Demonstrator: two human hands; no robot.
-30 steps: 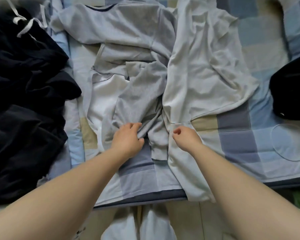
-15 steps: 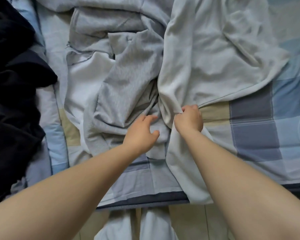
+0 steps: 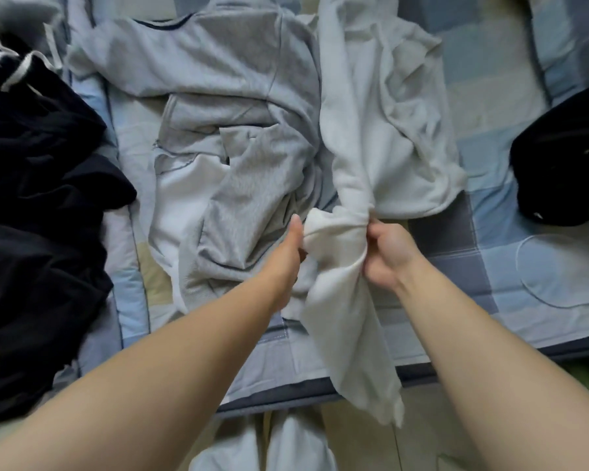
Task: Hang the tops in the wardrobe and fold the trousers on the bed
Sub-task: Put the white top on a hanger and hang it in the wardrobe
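A white garment [image 3: 381, 130] lies crumpled down the middle of the bed, its lower end bunched and lifted off the quilt. My right hand [image 3: 386, 254] grips the bunched cloth from the right. My left hand [image 3: 291, 248] holds the same bunch from the left, thumb up along the fabric. A loose tail of the white cloth hangs over the bed's front edge. A grey sweatshirt [image 3: 225, 107] lies spread just left of it, over a white piece.
A heap of black clothes [image 3: 38, 205] with white drawstrings covers the left side of the bed. Another black garment [image 3: 565, 158] sits at the right edge. The checked blue quilt [image 3: 490, 266] shows at the right. The floor lies below the bed edge.
My left hand left the grey sweatshirt and took hold of the white garment. Both hands have bunched the white cloth and raised it off the quilt.
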